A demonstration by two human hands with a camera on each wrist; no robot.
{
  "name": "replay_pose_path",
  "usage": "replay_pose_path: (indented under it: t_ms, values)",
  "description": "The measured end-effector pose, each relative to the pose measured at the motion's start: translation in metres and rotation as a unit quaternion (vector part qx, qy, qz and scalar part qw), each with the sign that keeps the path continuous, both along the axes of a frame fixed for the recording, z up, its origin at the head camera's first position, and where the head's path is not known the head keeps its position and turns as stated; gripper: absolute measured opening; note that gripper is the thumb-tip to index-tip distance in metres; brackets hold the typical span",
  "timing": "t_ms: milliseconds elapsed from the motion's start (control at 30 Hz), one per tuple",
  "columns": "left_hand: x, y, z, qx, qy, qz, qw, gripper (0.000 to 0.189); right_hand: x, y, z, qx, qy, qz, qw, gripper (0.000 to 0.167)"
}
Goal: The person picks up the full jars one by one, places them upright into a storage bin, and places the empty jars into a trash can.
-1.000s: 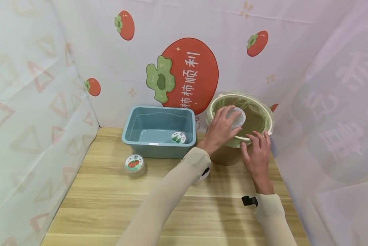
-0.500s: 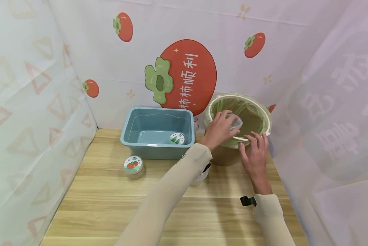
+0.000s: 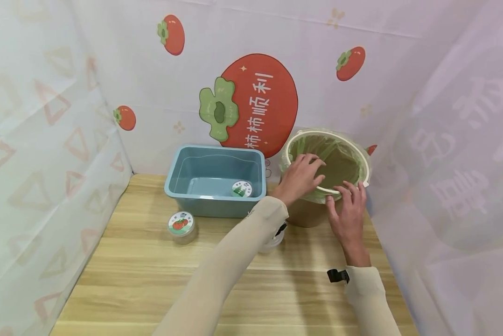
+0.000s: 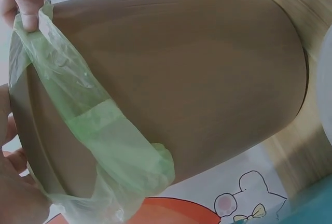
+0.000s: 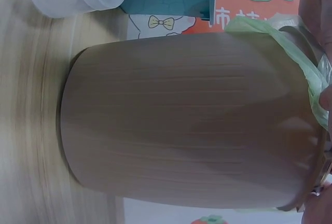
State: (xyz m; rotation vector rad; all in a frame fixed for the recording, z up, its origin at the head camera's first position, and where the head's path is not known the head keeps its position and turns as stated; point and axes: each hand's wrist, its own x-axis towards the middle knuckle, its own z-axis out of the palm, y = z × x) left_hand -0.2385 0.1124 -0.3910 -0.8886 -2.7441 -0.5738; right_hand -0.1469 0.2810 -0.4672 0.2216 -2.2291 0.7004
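Observation:
In the head view, a brown trash can point(image 3: 308, 213) with a white rim ring and a thin green liner bag point(image 4: 106, 125) stands at the back right. My left hand point(image 3: 299, 179) hangs over the can's left front rim, fingers spread, loosely bent and holding nothing. At the front right, my right hand point(image 3: 350, 212) grips the rim, its thumb on the liner outside and fingertips over the top. No cup shows inside the part of the can I can see. Half hidden under my left wrist, a clear plastic tub point(image 3: 271, 243) stands on the table.
Left of the can is a blue basin point(image 3: 215, 198) holding a round tub with a green-printed lid point(image 3: 241, 189). A clear tub with a tomato-printed lid point(image 3: 181, 225) stands in front of it on the wooden table point(image 3: 150, 289). Printed cloth walls surround the table on three sides.
The clear plastic cup in my left hand went down into the trash can and is out of sight; the fingers have let go. My right hand stays at the rim.

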Motion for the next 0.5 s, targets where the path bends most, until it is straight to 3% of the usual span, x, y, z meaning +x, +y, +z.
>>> replay_pose_path:
  t_ms: [233,500]
  values:
    - [0.001,-0.015,-0.006,0.054,0.056,-0.018,0.9968,0.034,-0.001,-0.002,-0.002,-0.007,0.008,0.004,0.9999,0.029]
    - [0.018,-0.055,-0.015,0.131,0.074,-0.04,0.9878,0.033,-0.002,-0.001,-0.005,-0.012,0.0,-0.001,0.9999,0.032]
